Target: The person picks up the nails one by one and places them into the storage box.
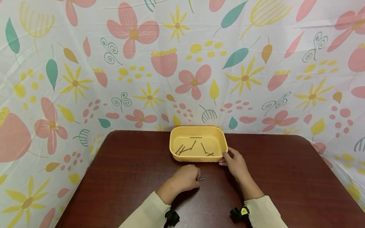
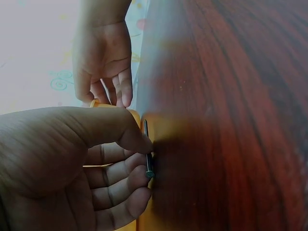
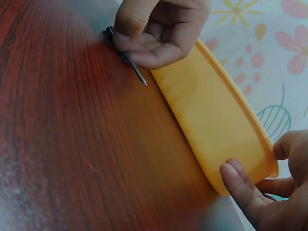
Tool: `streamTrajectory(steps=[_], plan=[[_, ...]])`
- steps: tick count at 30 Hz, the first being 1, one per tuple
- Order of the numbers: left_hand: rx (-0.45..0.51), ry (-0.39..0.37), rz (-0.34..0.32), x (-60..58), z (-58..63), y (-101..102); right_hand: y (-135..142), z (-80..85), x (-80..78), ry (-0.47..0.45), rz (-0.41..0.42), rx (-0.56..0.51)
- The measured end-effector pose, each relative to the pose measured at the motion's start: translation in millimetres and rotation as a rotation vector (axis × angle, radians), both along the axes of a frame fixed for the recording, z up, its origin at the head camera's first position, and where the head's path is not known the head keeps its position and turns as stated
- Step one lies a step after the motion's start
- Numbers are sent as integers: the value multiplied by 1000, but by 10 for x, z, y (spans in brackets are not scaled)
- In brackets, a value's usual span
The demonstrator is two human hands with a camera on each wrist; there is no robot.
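Note:
My left hand (image 1: 183, 179) pinches a thin metal nail (image 1: 201, 179) between thumb and fingers, low over the table in front of a yellow plastic box (image 1: 196, 159). In the left wrist view the flat head of the nail (image 2: 150, 174) shows below the thumb. Its pointed tip (image 3: 143, 81) sticks out past the fingers in the right wrist view. My right hand (image 1: 236, 164) holds the box at its near right corner, thumb by the rim and fingers against the outer wall (image 3: 207, 125). Several dark nails (image 1: 186, 149) lie scattered on the box floor.
The dark red-brown wooden table (image 1: 137, 158) has rounded far corners. Behind the box, close to its back side, hangs a white cloth (image 1: 196, 107) with flower and leaf prints, which also runs along the left and right sides.

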State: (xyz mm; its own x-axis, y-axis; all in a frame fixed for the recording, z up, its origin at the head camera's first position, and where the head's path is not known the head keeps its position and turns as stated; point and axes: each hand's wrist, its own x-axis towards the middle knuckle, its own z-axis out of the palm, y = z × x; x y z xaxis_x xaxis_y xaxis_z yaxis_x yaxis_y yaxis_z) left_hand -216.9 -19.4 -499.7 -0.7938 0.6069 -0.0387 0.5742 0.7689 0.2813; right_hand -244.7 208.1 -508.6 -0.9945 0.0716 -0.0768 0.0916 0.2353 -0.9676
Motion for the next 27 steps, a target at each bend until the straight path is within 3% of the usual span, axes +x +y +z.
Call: streamTrajectory(steps=[11,15,22,27], plan=[[29,-25,-14,-31,14,-24,0,-11,3,12,0,-5],[62,-44,-10,-36,82,-43,-1,-15,-1,8,-3,-1],[186,-150,6,-33,237,-136,0,-18,2,5,0,-4],[252,-164,35,-81,317,-208,0,5,6,4,2,-5]])
